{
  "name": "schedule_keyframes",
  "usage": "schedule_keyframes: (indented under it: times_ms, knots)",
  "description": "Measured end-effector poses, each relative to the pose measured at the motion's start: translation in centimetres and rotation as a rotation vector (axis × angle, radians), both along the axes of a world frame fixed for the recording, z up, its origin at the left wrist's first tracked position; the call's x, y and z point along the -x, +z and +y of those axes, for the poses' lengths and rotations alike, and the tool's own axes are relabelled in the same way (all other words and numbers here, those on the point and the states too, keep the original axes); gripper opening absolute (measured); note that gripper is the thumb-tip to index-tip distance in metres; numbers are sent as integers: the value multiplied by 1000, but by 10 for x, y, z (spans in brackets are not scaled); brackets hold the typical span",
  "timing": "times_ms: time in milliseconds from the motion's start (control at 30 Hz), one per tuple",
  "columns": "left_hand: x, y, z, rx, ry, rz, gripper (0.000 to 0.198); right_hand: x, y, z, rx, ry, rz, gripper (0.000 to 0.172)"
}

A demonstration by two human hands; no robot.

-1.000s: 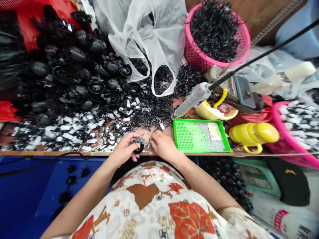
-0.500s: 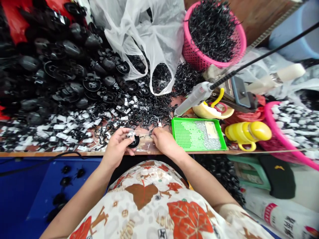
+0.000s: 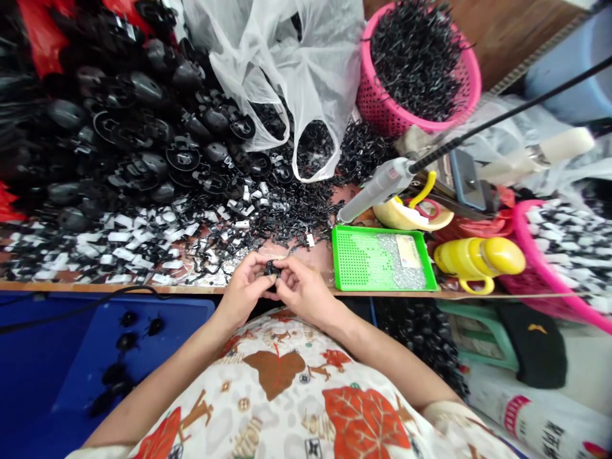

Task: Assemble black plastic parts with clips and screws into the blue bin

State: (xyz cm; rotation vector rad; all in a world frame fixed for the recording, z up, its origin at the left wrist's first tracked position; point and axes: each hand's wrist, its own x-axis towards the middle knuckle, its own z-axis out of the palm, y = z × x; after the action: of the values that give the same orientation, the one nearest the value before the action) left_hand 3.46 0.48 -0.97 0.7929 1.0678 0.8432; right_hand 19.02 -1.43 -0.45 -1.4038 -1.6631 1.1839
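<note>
The left hand (image 3: 245,287) and right hand (image 3: 305,288) met near the table's (image 3: 320,261) front edge, fingers of both pinched on a small black part (image 3: 271,268) between them. Just right of the right hand, a narrow strip of table surface showed before the rim of the green tray (image 3: 337,261). Left of and beyond the left hand, loose white-and-black pieces (image 3: 124,237) crowded up to the edge.
</note>
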Motion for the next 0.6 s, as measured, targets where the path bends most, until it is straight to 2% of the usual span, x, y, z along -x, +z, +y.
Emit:
schedule_keyframes:
  times_ms: [100,200,300,367,433,500,600]
  knots:
    - [12,-2,-7,-34,45,27,35,-1,1,-4,41,129,48,41]
    - [27,1,-14,-28,72,71,39,-3,2,9,87,146,59,34]
    - [40,7,-19,-9,72,70,40,0,-3,30,-37,90,-218,26]
    - [44,10,-21,3,77,67,40,6,-8,40,-94,150,-476,24]
    - [45,11,-20,30,92,67,40,11,-11,45,-93,197,-642,22]
    - [41,12,-17,62,115,51,40,11,-9,46,-92,153,-627,15]
    - [34,11,-6,80,138,-52,39,1,2,45,-70,106,-342,10]
